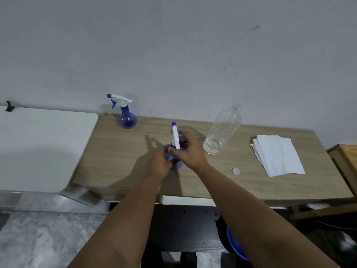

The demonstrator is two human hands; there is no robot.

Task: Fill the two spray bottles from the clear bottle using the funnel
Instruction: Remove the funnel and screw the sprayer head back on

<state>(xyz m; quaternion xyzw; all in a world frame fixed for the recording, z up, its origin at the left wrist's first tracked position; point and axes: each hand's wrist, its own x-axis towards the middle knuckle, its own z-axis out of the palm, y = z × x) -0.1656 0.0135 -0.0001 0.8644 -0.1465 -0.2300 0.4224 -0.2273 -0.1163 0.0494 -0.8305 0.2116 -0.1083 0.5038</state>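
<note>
A blue spray bottle (176, 165) stands at the middle of the wooden table (119, 151). My left hand (159, 164) wraps around its round body. My right hand (188, 149) grips its white spray head (175, 137) at the neck, blue nozzle pointing away from me. A second blue spray bottle (126, 118) with its white trigger head on stands at the back left, by the wall. The clear bottle (222, 130) stands uncapped to the right of my hands, with a little water at its bottom. Its white cap (235, 171) lies on the table. No funnel is in view.
A stack of white paper napkins (278, 155) lies at the right of the table. A white surface (38, 147) adjoins the table on the left. A wooden piece (345, 157) sits at the far right. Something blue and round (234, 246) lies below the table.
</note>
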